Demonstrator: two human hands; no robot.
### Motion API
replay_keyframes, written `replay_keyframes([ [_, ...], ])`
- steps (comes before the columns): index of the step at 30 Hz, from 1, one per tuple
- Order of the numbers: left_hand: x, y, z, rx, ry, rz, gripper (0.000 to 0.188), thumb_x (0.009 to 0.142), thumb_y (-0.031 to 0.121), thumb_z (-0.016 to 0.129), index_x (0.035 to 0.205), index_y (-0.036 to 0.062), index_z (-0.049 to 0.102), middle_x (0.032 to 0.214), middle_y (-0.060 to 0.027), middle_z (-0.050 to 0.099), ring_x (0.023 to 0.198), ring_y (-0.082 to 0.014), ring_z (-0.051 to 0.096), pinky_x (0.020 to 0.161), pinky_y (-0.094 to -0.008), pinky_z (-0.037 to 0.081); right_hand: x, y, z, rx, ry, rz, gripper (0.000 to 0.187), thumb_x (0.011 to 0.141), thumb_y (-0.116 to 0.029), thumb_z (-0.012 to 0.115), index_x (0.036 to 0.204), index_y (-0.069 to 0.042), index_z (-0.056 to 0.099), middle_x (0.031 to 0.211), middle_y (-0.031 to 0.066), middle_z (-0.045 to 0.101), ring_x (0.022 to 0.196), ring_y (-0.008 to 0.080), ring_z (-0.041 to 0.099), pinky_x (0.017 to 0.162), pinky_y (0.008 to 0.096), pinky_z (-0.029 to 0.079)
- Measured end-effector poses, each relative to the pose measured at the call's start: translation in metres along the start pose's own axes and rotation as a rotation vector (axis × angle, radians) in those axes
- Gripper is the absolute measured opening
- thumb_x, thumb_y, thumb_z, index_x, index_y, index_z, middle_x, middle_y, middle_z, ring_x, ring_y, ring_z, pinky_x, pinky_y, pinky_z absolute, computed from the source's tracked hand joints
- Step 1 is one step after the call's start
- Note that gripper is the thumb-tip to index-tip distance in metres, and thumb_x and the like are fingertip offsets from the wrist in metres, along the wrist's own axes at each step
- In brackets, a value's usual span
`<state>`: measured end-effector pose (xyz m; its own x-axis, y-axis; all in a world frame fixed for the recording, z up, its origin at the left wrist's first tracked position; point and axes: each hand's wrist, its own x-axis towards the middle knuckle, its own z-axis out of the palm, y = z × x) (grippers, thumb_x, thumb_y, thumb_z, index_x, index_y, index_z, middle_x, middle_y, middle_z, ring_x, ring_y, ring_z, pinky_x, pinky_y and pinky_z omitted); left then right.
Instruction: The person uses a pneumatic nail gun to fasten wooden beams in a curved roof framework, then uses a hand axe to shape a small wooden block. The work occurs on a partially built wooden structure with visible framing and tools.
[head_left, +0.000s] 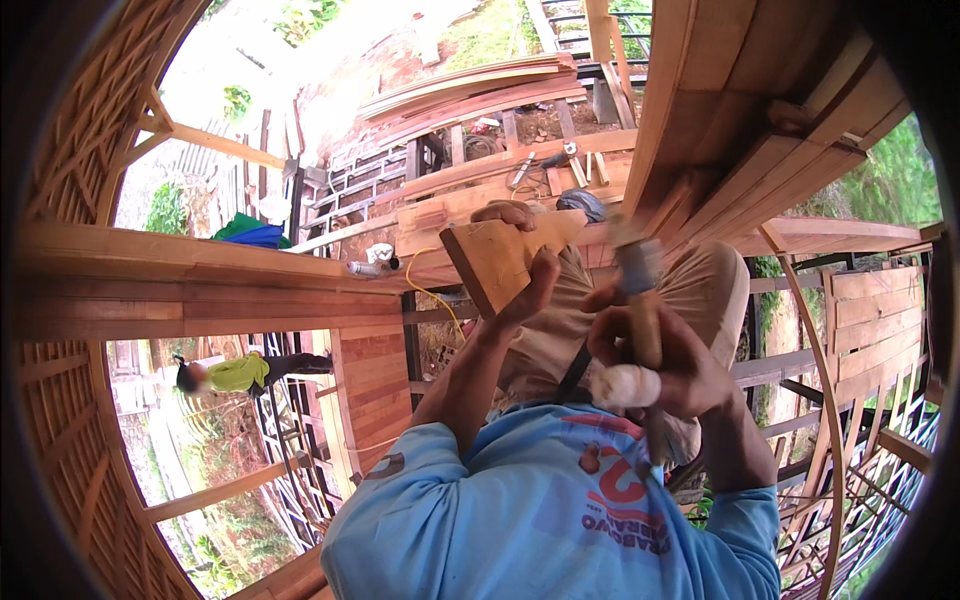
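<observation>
We are seeing the left hand grasping a cut wooden block, its grip closing with the thumb along the near side and the fingers curling over the far edge; the block is tilting above the lap, near the trousers, with the plank platform lying beyond it; the right hand is clenching a wooden-handled tool, its grip wrapping the shaft; the tool's head is blurring, so we are not able to tell its exact kind; a white wrapping is sitting at this hand, and we cannot tell whether it is binding a finger or the handle.

On the platform, a pale strip and some short wood pieces are lying toward the right end; a grey-blue bundle is resting at the near edge, just beyond the block; a yellow cord is hanging below that edge, left of the block; a bottle is lying by the right end of a long beam; a person in a yellow-green top is appearing well apart, beneath that beam in our view.
</observation>
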<state>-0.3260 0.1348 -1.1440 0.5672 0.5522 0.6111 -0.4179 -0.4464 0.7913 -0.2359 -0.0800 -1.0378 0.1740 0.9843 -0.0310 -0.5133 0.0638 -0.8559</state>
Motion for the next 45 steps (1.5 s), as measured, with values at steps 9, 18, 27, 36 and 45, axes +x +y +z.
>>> replay_keyframes([
  [9, -0.002, 0.000, 0.017, -0.089, -0.079, -0.025, 0.047, 0.080, 0.001, 0.065, 0.120, 0.0046, 0.040, 0.108, -0.0078, 0.046, 0.101, -0.0172, 0.048, 0.095, -0.0336, 0.045, -0.006, 0.014, 0.012, 0.010, 0.150, -0.142, 0.067, 0.090, -0.018, 0.073, 0.145, 0.000, 0.041, 0.108, 0.0141, 0.064, 0.084, 0.0170, 0.064, 0.073, 0.0309, 0.053],
  [18, 0.010, 0.007, 0.033, -0.143, -0.209, -0.017, 0.048, 0.081, 0.002, 0.066, 0.121, 0.0053, 0.040, 0.108, -0.0077, 0.046, 0.102, -0.0171, 0.048, 0.095, -0.0339, 0.044, 0.029, 0.038, -0.008, 0.397, 0.133, 0.048, 0.050, 0.105, -0.033, 0.054, 0.141, -0.001, 0.044, 0.092, 0.0151, 0.065, 0.058, 0.0167, 0.062, 0.044, 0.0269, 0.050],
  [27, 0.013, 0.009, 0.027, -0.167, -0.238, -0.036, 0.049, 0.081, 0.003, 0.068, 0.122, 0.0059, 0.040, 0.108, -0.0075, 0.046, 0.103, -0.0169, 0.048, 0.096, -0.0342, 0.044, 0.034, 0.044, -0.010, 0.496, 0.097, 0.177, 0.047, 0.101, -0.029, 0.061, 0.136, 0.000, 0.047, 0.071, 0.0125, 0.056, 0.041, 0.0152, 0.051, 0.032, 0.0274, 0.043],
  [36, 0.007, 0.012, 0.016, -0.165, -0.197, -0.057, 0.050, 0.082, 0.005, 0.069, 0.123, 0.0066, 0.040, 0.108, -0.0074, 0.046, 0.103, -0.0167, 0.048, 0.096, -0.0345, 0.043, 0.033, 0.056, -0.018, 0.414, -0.061, -0.052, 0.043, 0.098, -0.024, 0.065, 0.133, -0.003, 0.051, 0.068, 0.0124, 0.055, 0.042, 0.0166, 0.053, 0.033, 0.0286, 0.043],
  [45, 0.013, 0.014, 0.022, -0.183, -0.214, -0.040, 0.051, 0.083, 0.006, 0.071, 0.123, 0.0072, 0.039, 0.108, -0.0073, 0.046, 0.104, -0.0166, 0.048, 0.096, -0.0348, 0.043, 0.042, 0.055, -0.018, 0.467, -0.152, 0.020, 0.047, 0.096, -0.017, 0.067, 0.138, -0.005, 0.049, 0.074, 0.0140, 0.059, 0.046, 0.0181, 0.056, 0.038, 0.0274, 0.046],
])
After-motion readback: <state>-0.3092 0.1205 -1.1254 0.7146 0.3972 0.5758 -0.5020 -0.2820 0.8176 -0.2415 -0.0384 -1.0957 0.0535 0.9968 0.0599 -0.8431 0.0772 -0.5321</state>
